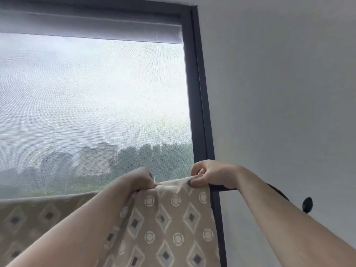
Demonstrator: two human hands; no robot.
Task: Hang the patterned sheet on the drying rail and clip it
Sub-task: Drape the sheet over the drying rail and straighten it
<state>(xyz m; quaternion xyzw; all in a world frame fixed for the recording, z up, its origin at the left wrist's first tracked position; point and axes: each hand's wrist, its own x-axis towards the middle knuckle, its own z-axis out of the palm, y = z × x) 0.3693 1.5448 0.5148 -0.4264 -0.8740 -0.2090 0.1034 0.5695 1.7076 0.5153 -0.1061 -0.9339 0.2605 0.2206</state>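
Observation:
A beige patterned sheet (169, 224) with diamonds and circles hangs across the bottom of the head view, draped over a rail in front of the window. My left hand (141, 179) pinches its top edge near the middle. My right hand (210, 175) grips the top edge close to the sheet's right corner. A short dark piece of the drying rail (227, 188) shows just under my right hand; the remainder is hidden under the fabric. No clip is visible.
A dark window frame (202, 112) runs down behind the sheet's right edge. A rolled grey blind (90, 24) sits at the window top. A black round knob (307, 204) sticks out from the grey wall at right.

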